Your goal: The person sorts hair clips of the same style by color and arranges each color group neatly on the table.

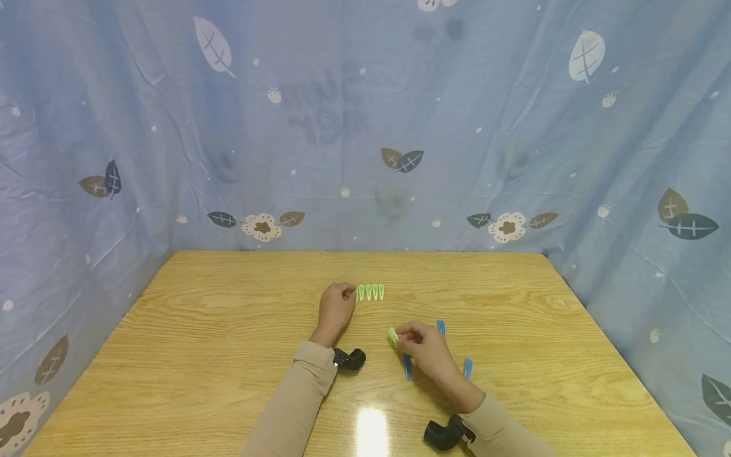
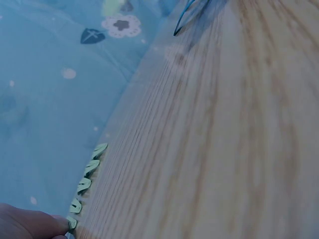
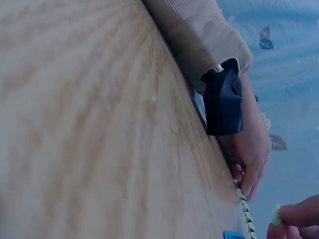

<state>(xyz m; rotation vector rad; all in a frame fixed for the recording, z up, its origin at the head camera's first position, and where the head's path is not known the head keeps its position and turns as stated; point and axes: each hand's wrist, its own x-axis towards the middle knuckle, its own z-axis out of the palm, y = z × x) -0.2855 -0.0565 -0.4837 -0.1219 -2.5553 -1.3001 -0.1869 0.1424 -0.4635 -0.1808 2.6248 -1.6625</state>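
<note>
The right hand (image 1: 427, 348) pinches 1 green snap hair clip (image 1: 392, 335), the left hand (image 1: 335, 307) the leftmost lined-up clip (image 2: 73, 222) (a light touch should keep neighbouring clips (image 2: 84, 185) aligned).

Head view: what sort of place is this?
Probably a curtained-off recording setup, though the room beyond can't be seen. Blue leaf-print fabric hangs behind and on both sides of a wood-grain table, and a black wrist-worn device is on each arm.

A blue, leaf-printed curtain (image 1: 320, 184) hangs behind and beside the wooden table (image 1: 217, 343).
</note>
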